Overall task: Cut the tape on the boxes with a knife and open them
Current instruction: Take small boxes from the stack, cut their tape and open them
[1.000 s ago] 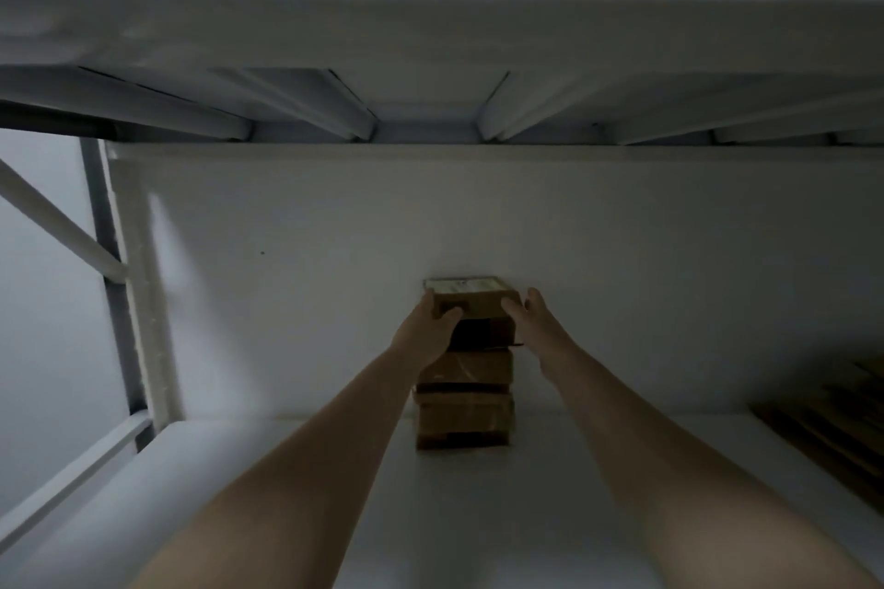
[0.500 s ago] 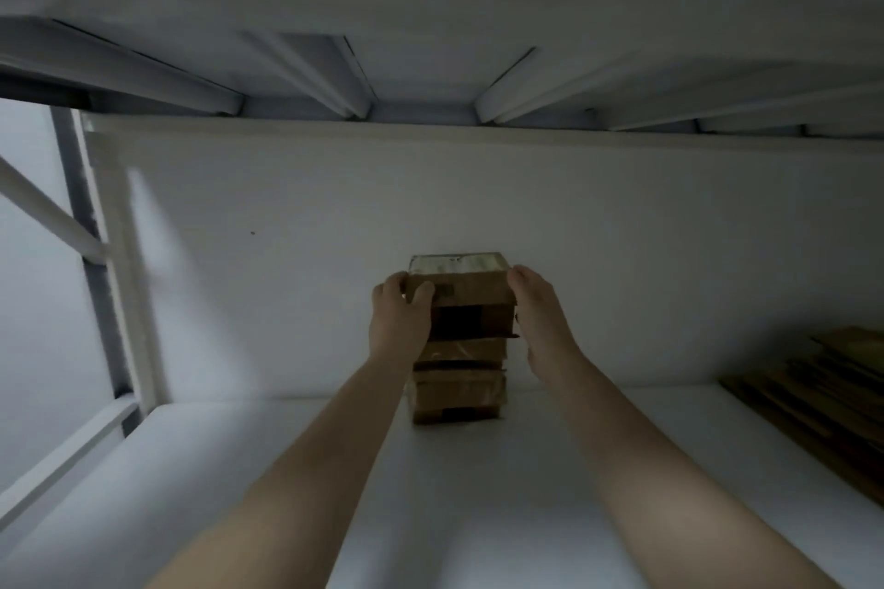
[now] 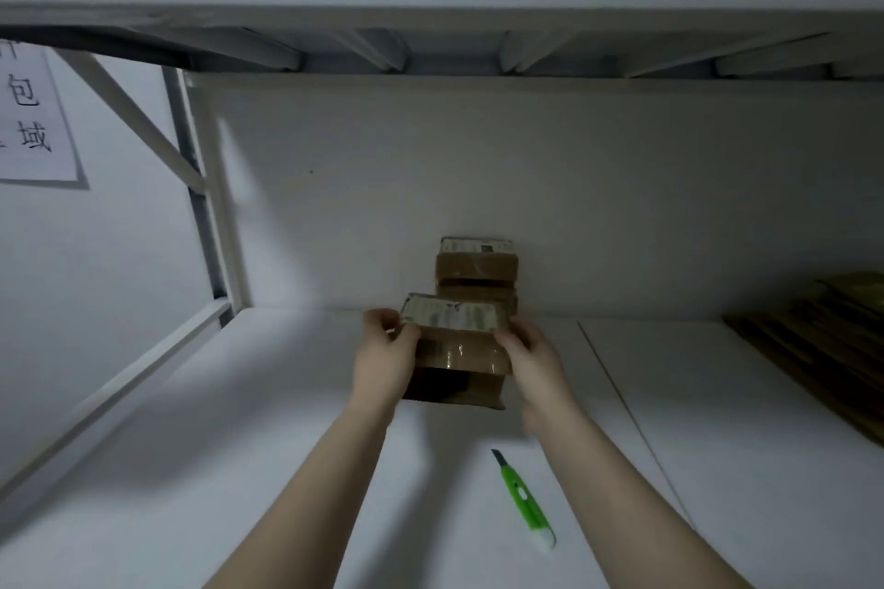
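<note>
The front box (image 3: pixel 454 352) is seen as brown cardboard w/ a white label (image 3: pixel 449 316) printed in dark text; the stack of boxes (image 3: pixel 476 270) is coloured the same. The knife (image 3: pixel 524 500) is coloured bright green, white at one end. The shelf (image 3: pixel 239 445) is painted white

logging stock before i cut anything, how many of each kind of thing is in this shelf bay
cardboard boxes: 3 (held box, upper stacked box, lower stacked box partly hidden)
green utility knife: 1
flattened cardboard pile: 1
total: 5
</note>
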